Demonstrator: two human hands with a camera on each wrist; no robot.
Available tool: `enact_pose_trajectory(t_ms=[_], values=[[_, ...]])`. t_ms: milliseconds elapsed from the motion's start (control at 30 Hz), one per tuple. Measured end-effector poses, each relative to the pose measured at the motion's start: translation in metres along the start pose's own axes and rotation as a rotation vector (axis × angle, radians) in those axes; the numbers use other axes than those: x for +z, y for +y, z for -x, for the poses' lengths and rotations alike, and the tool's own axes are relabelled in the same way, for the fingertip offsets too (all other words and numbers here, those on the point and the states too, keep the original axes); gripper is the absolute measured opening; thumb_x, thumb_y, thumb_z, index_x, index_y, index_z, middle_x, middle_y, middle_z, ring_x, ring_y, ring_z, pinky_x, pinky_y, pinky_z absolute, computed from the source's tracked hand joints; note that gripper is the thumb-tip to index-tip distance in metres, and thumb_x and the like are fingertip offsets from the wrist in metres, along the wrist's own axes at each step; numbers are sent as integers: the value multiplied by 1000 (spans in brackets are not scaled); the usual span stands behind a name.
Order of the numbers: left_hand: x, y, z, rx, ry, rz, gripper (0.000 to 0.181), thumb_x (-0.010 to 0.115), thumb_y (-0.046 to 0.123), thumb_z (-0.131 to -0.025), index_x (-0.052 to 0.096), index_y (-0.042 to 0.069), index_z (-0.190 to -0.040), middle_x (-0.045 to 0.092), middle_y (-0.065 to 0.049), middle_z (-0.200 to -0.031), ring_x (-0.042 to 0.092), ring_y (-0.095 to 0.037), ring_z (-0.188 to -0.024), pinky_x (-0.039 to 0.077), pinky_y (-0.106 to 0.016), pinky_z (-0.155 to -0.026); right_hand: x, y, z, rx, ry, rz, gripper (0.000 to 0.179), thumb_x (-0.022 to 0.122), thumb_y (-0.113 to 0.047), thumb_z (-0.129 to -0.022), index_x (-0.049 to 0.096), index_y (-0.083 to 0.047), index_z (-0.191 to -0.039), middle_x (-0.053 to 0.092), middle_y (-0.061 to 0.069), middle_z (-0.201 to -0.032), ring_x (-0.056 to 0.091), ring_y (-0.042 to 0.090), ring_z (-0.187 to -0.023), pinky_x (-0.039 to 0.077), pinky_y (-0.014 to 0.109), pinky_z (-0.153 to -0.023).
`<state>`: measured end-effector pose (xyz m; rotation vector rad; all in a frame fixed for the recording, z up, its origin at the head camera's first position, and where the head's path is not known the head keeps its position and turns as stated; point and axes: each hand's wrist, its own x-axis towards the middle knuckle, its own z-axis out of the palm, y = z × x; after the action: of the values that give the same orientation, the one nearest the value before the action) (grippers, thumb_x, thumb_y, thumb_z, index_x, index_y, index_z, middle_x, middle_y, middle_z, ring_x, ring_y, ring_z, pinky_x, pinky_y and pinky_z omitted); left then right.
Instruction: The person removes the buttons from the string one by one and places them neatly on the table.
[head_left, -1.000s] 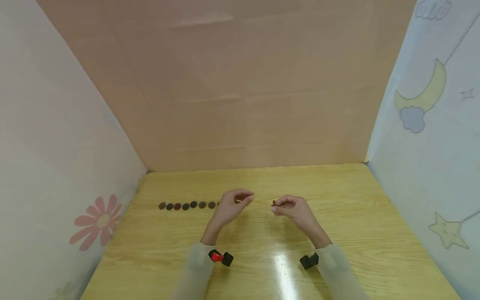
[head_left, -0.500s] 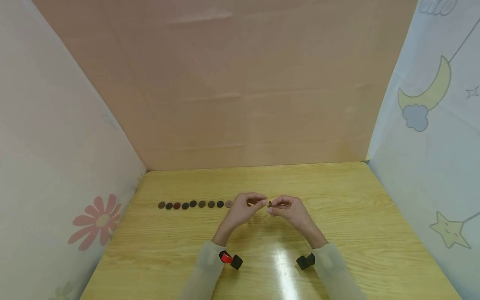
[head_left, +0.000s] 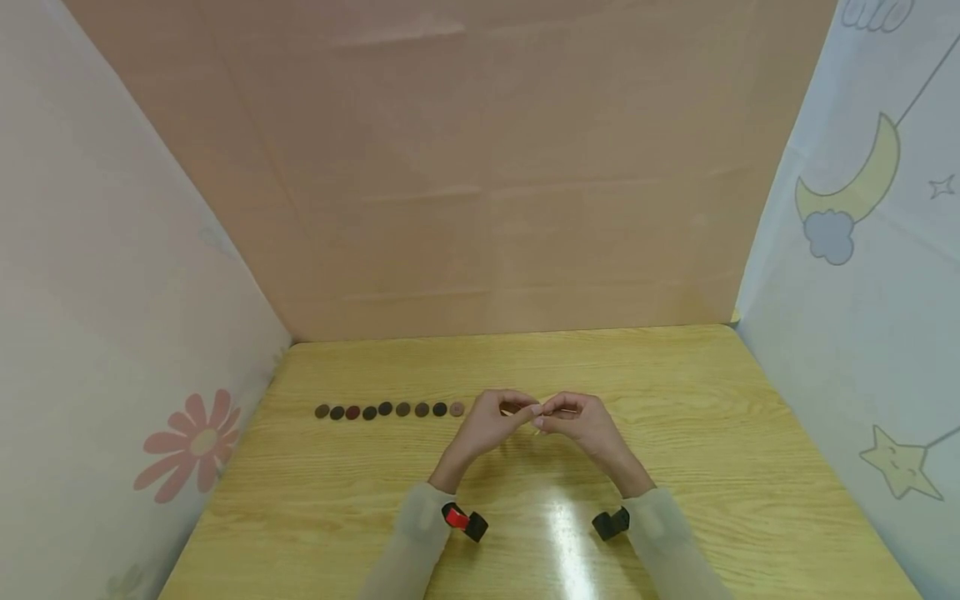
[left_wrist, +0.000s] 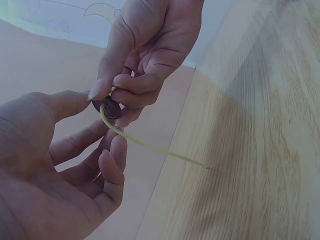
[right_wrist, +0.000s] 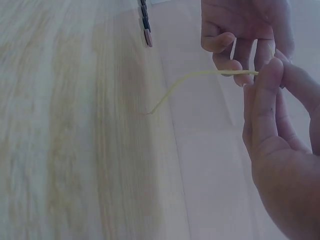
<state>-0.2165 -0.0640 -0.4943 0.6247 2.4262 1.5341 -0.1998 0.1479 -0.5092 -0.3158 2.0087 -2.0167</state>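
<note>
Both hands meet over the middle of the table. In the left wrist view, the right hand [left_wrist: 155,55] pinches a dark round button [left_wrist: 111,108] between thumb and fingers. A thin yellow cord [left_wrist: 160,149] comes off the button's face, its far end hanging loose over the wood. From the other side, the left hand [left_wrist: 60,165] brings its thumb to the button's edge, its other fingers curled below. In the right wrist view, a short bit of yellow shows at the left hand's fingertips, beyond those of the right hand [right_wrist: 280,125]; the button is hidden there.
A row of several round buttons [head_left: 402,409], dark, brown and reddish, lies on the wooden table [head_left: 337,500] left of the hands. A tan panel [head_left: 480,208] rises behind the table, with pale decorated walls at either side.
The left hand has moved right to meet the right hand at the button, uncovering the right end of the button row. The right hand has shifted slightly left.
</note>
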Motion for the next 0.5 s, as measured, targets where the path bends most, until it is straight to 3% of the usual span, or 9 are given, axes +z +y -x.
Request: enact_pose_trajectory(t_ms=[267, 500], values=[[1, 1, 2, -31, 12, 22, 27, 61, 44, -96, 73, 27, -113, 72, 7, -117, 65, -10, -102, 54, -31, -85, 0, -1, 0, 23, 8, 6, 35, 78, -25, -85, 67, -1, -107, 70, 11, -108, 67, 43, -102, 52, 55, -95], [2, -2, 2, -56, 23, 96, 27, 61, 45, -95, 73, 28, -113, 71, 7, -116, 65, -12, -110, 52, -43, -98, -3, -1, 1, 32, 6, 45, 34, 77, -29, -85, 72, -7, -111, 71, 13, -116, 63, 46, -110, 51, 53, -97]])
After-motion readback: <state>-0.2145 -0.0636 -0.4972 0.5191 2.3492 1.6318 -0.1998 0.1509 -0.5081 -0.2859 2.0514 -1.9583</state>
